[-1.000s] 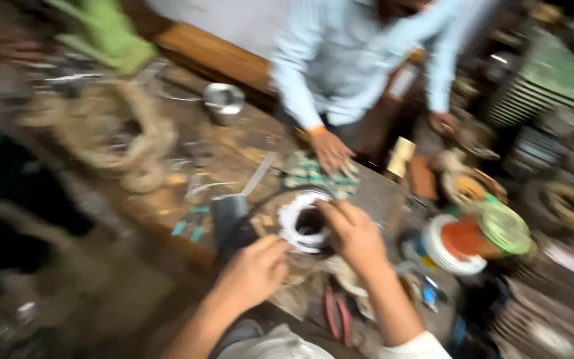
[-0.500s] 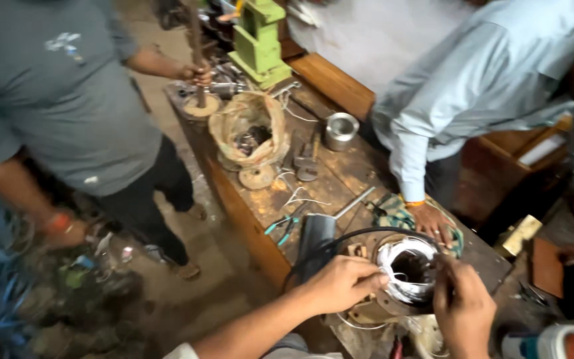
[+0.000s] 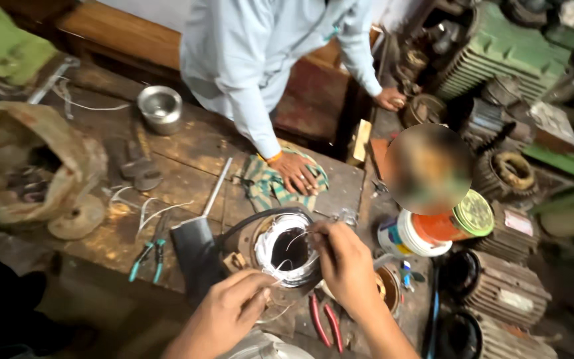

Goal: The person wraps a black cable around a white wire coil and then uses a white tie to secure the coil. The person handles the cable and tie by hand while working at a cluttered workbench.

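The stator (image 3: 287,249) sits on the bench (image 3: 187,159) at centre, its bore facing up and ringed by white windings (image 3: 268,234).

Left hand (image 3: 230,312): enters from 6 o'clock with the forearm angled up and right. Thumb and forefinger are pinched closed on a thin wire (image 3: 280,267) at the stator's 7 o'clock edge; the other fingers are curled under.

Right hand (image 3: 343,259): enters from 5 o'clock, with the wrist bent over the stator's 3 o'clock rim. The fingertips are closed on fine wire ends at the bore's 2 o'clock edge.

Red pliers (image 3: 323,319) lie at 5 o'clock of the stator, between the forearms. Teal pliers (image 3: 147,256) lie at 9 o'clock. A steel cup (image 3: 159,106) stands at 11 o'clock, well apart. A co-worker's hand (image 3: 297,173) rests flat on a striped cloth (image 3: 260,183) at 12 o'clock. A tin (image 3: 433,229) lies at 3 o'clock.
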A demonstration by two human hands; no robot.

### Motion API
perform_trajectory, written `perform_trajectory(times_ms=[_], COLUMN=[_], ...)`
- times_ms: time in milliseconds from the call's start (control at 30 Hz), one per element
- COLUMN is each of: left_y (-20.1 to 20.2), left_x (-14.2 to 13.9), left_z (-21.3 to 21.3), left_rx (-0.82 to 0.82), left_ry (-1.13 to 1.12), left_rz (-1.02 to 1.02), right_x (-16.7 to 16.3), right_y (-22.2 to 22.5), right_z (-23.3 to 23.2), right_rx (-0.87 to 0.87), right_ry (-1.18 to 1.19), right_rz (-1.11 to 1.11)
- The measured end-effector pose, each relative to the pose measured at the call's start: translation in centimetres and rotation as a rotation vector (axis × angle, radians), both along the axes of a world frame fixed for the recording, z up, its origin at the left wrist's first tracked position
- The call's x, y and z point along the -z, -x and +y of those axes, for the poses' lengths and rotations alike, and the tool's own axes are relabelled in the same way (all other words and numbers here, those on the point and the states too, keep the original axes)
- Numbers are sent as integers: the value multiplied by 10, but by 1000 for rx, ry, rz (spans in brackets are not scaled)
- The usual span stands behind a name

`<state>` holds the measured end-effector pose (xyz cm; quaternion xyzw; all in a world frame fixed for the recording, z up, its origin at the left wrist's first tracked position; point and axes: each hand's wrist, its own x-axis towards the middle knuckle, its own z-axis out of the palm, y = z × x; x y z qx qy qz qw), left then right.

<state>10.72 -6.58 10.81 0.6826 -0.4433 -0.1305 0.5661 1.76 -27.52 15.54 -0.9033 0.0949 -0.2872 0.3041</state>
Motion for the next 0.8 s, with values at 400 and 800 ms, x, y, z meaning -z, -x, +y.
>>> perform_trajectory(times_ms=[400, 800], left_y=[1, -33], left_x=[57, 46], left_z=[7, -10], left_rx=[262, 459], left_ry=[-104, 144], left_rz=[230, -43], right_x=[-1, -15], right_y=[5, -18], right_z=[4, 12], right_rx=[-28, -13], right_ry=[332, 410], right_rz=[315, 601])
